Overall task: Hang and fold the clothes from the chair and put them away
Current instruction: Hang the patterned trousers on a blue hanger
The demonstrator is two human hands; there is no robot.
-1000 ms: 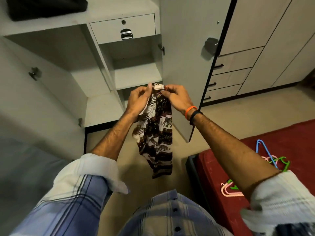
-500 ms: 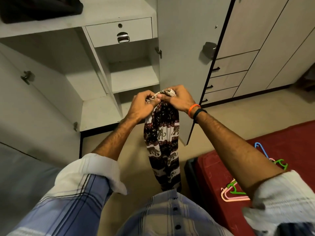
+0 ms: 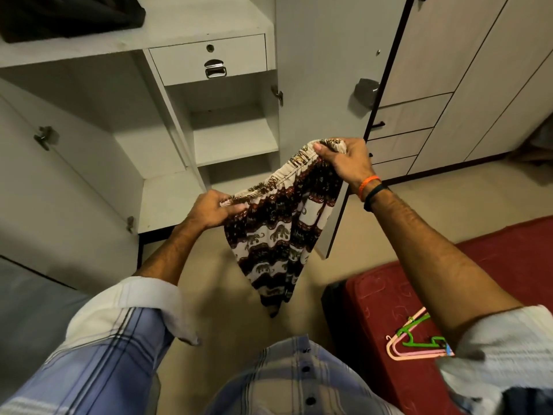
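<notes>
A patterned garment (image 3: 279, 235), dark brown and white with elephant prints, hangs in front of me above the floor. Its elastic waistband is stretched out between both hands. My left hand (image 3: 209, 209) grips the waistband's left end, lower and nearer to me. My right hand (image 3: 344, 160) grips the right end, higher up, in front of the open wardrobe door (image 3: 323, 85). The fabric's lower end dangles free.
The open grey wardrobe has shelves (image 3: 233, 142), a small drawer (image 3: 209, 58) and a dark item (image 3: 68, 16) on the top shelf. A red-covered bed (image 3: 493, 265) lies at right with pink and green hangers (image 3: 416, 342). More cupboards and drawers (image 3: 401, 139) stand behind.
My hands, close together at the top of the bunched garment before, have moved apart. The waistband is now spread out between them, left hand lower and right hand higher.
</notes>
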